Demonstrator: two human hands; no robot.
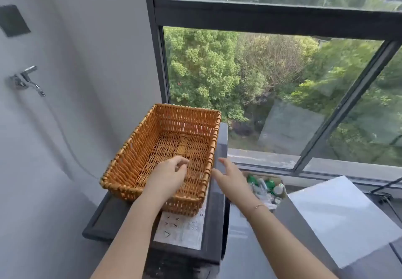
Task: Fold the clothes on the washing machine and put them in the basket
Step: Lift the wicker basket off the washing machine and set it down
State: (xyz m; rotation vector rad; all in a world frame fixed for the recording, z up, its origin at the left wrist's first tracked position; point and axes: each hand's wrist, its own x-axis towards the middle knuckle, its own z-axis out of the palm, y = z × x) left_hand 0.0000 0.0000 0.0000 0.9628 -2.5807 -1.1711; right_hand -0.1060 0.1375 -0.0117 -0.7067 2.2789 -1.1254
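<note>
Left hand [168,174] reaches over the near rim into the wicker basket [134,148], fingers loosely curled and gripping nothing. Right hand [229,175] hovers just beside the basket's right wall, fingers spread and relaxed, with a thin bracelet [258,206] on its wrist. No garment shows inside the basket — it sits on a dark washing machine [102,220], partly covering a white instruction label [180,231]. A box of bottles [267,186] lies lower right, beneath a large window [272,15].
</note>
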